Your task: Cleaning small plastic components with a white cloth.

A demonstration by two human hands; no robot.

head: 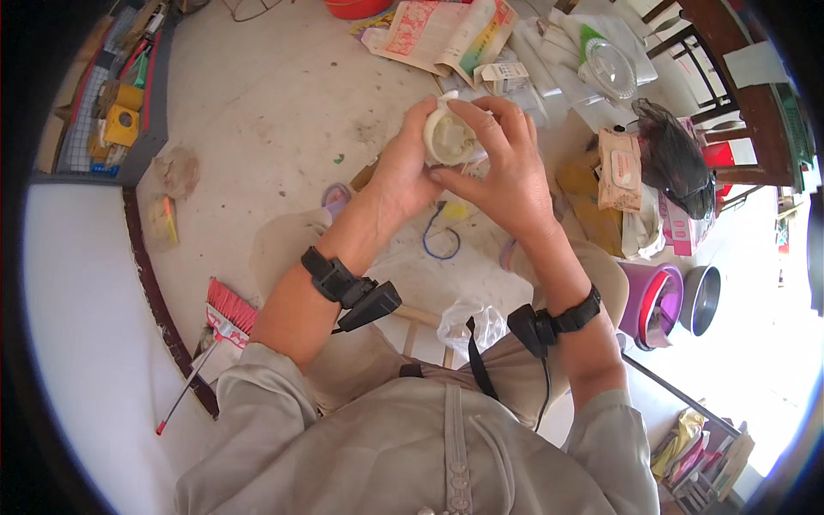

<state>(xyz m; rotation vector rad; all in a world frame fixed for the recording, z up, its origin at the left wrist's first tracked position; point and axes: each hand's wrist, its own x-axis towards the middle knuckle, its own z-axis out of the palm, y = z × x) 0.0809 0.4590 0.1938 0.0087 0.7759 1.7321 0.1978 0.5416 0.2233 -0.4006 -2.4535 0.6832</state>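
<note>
Both of my hands are raised in front of me around a small round whitish container (pixel 450 138), its open-looking end turned up. My left hand (pixel 404 161) wraps it from the left, thumb along the side. Thumb and fingers of my right hand (pixel 508 164) pinch its right side and upper rim. A white piece sticks up at its top edge. Something pale and translucent shows within the rim; I cannot tell what it is. Below the hands, a blue cord (pixel 443 248) lies curled on the floor by a yellow scrap (pixel 456 210).
At the right lie a wet-wipe pack (pixel 620 168), a black plastic bag (pixel 676 161) and a purple bucket (pixel 673 290). Flattened packaging (pixel 444 32) and a clear plastic lid (pixel 610 67) are ahead. A red broom (pixel 232 306) is at the left, below a shelf box (pixel 151 109).
</note>
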